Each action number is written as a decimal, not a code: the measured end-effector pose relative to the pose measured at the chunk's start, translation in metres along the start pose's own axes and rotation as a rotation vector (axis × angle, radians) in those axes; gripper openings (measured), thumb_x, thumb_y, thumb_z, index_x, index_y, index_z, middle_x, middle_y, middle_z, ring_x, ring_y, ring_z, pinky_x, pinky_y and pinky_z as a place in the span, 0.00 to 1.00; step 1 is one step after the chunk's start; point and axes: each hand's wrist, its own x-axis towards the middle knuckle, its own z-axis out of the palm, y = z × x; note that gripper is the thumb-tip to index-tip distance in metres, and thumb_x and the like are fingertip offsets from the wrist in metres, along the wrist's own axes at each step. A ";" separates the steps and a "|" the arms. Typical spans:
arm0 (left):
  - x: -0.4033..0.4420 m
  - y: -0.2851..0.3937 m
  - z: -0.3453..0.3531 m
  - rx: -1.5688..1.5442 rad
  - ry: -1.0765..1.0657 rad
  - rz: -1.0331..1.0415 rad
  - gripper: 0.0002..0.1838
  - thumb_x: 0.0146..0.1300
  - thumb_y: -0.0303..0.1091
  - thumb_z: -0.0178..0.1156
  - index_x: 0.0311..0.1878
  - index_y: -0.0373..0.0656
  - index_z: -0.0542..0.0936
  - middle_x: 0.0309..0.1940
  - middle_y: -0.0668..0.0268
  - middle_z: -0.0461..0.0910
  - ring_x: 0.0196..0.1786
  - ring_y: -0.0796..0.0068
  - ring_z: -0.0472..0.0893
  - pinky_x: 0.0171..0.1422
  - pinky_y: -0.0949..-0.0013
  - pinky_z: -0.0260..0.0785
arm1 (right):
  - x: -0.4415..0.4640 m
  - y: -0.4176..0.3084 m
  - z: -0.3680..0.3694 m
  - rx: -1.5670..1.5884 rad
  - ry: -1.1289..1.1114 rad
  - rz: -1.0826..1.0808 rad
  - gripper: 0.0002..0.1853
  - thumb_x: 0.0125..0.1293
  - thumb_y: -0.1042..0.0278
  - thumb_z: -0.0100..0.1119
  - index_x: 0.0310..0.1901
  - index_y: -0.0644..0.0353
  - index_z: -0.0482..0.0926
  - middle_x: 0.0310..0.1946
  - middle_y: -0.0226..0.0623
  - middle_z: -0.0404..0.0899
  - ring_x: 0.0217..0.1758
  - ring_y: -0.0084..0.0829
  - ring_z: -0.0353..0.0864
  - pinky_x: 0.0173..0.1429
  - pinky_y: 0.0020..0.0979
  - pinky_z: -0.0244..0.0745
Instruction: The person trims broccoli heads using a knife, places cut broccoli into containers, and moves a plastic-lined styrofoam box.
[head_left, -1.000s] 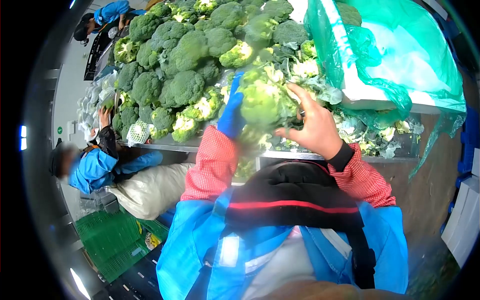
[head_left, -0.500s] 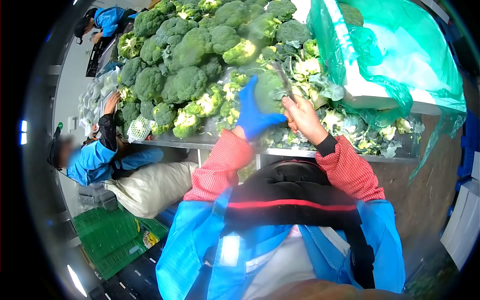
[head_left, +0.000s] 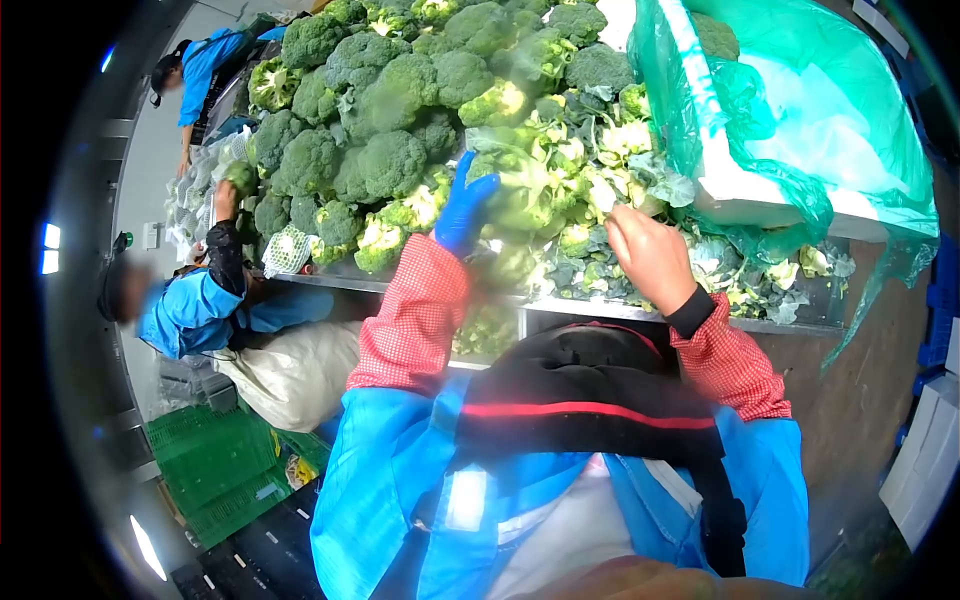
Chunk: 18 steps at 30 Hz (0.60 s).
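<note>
My left hand (head_left: 464,208), in a blue glove, is at the left edge of a broccoli head (head_left: 525,195). Its fingers curl against the head, whose pale branching stems show on the right; the outline is blurred. My bare right hand (head_left: 652,258) is closed, knuckles up, just right of that head. The knife seen in it earlier is mostly hidden now, and a pale sliver shows by the fingertips. Around both hands lie broccoli trimmings (head_left: 625,140) and cut leaves. A large pile of broccoli heads (head_left: 390,165) covers the table to the left.
A white foam box (head_left: 740,190) lined with green plastic film (head_left: 850,120) stands at the right. The metal table edge (head_left: 590,308) runs before me. At the left, one co-worker (head_left: 190,310) holds a broccoli head; another person (head_left: 210,65) reaches down farther back. Green crates (head_left: 215,470) are lower left.
My left hand has moved left and its fingers have drawn in. The broccoli head now shows its stems. My right hand has moved right and down. The near co-worker has lifted a broccoli head.
</note>
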 end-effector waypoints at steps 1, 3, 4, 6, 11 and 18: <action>-0.004 0.003 0.003 0.037 0.007 -0.006 0.56 0.56 0.41 0.69 0.77 0.49 0.39 0.54 0.51 0.77 0.54 0.55 0.80 0.60 0.53 0.73 | -0.002 -0.002 -0.001 -0.061 0.003 -0.073 0.07 0.66 0.63 0.57 0.35 0.56 0.74 0.24 0.40 0.77 0.25 0.43 0.80 0.28 0.40 0.74; -0.009 0.011 0.011 0.113 0.013 -0.012 0.54 0.56 0.42 0.69 0.78 0.48 0.42 0.56 0.52 0.76 0.55 0.55 0.79 0.61 0.53 0.71 | 0.000 -0.008 -0.003 -0.152 0.002 -0.122 0.07 0.64 0.64 0.58 0.34 0.56 0.73 0.24 0.38 0.76 0.23 0.40 0.80 0.26 0.38 0.74; -0.010 0.013 0.013 0.150 0.016 -0.024 0.54 0.56 0.42 0.69 0.77 0.48 0.43 0.57 0.51 0.76 0.56 0.56 0.79 0.62 0.54 0.71 | 0.002 -0.010 -0.003 -0.198 0.002 -0.147 0.07 0.64 0.64 0.58 0.33 0.55 0.73 0.24 0.37 0.76 0.22 0.39 0.80 0.25 0.37 0.74; -0.010 0.017 0.018 0.223 0.021 -0.050 0.52 0.56 0.42 0.69 0.77 0.47 0.46 0.58 0.51 0.75 0.56 0.57 0.79 0.62 0.57 0.71 | 0.004 -0.004 -0.001 -0.216 -0.013 -0.155 0.06 0.64 0.65 0.57 0.32 0.56 0.72 0.22 0.38 0.75 0.21 0.39 0.80 0.23 0.37 0.74; -0.016 0.027 0.032 0.506 -0.007 -0.094 0.47 0.60 0.45 0.67 0.76 0.45 0.50 0.59 0.52 0.75 0.59 0.60 0.77 0.65 0.58 0.68 | 0.003 0.016 0.005 -0.206 -0.159 -0.166 0.07 0.65 0.66 0.55 0.32 0.58 0.72 0.21 0.40 0.76 0.22 0.41 0.80 0.25 0.39 0.75; -0.013 0.030 0.036 0.505 -0.008 -0.201 0.44 0.60 0.49 0.63 0.76 0.52 0.55 0.67 0.55 0.66 0.68 0.60 0.66 0.68 0.56 0.61 | -0.001 0.015 0.006 -0.109 -0.164 -0.125 0.09 0.66 0.65 0.55 0.31 0.59 0.72 0.22 0.43 0.78 0.23 0.44 0.80 0.27 0.41 0.75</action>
